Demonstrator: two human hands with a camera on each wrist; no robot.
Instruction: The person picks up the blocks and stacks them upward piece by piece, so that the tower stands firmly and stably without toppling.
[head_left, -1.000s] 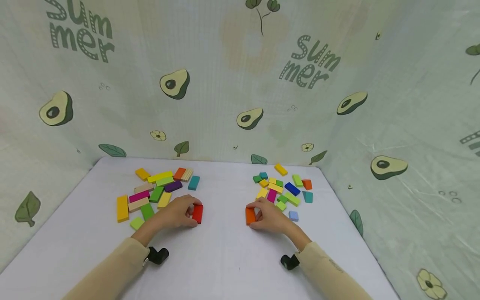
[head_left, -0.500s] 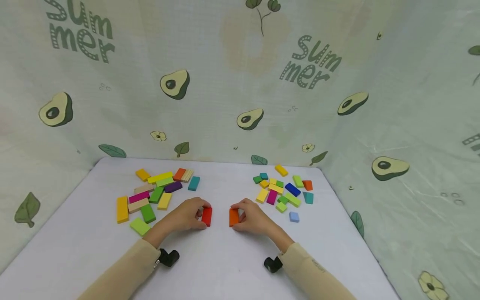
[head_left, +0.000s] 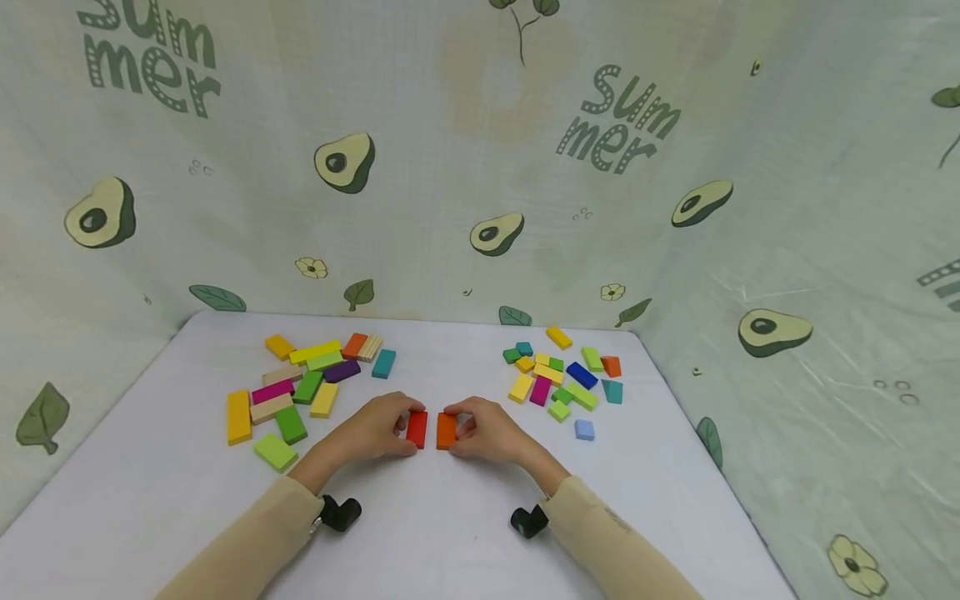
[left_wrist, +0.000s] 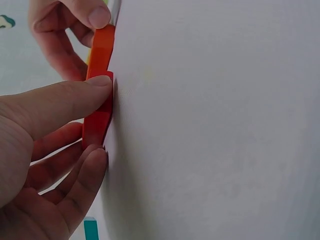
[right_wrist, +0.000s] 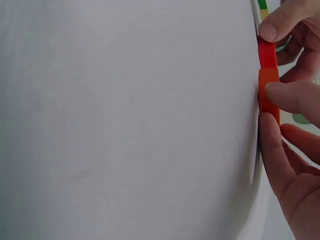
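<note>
In the middle of the table, my left hand [head_left: 375, 429] pinches a red block [head_left: 417, 430] by its two short ends, thumb at the near end and a finger at the far one. Facing it, my right hand [head_left: 486, 431] grips an orange block [head_left: 447, 431] the same way. Both blocks are oblong and stand side by side, with a narrow strip of white table between them in the head view. The left wrist view shows the red block [left_wrist: 97, 125] close before the orange block [left_wrist: 102, 47], overlapping it.
Toward the left lie several coloured blocks, among them a yellow block [head_left: 239, 417], a lime block [head_left: 276, 452] and a teal block [head_left: 383, 363]. Smaller blocks are scattered at the right, including a blue block [head_left: 582, 375] and a light blue block [head_left: 584, 429]. A printed cloth [head_left: 420, 275] hangs behind the table.
Both hands have slid inward, the left to the right with the red block and the right to the left with the orange block. The gap between the blocks has narrowed greatly.
</note>
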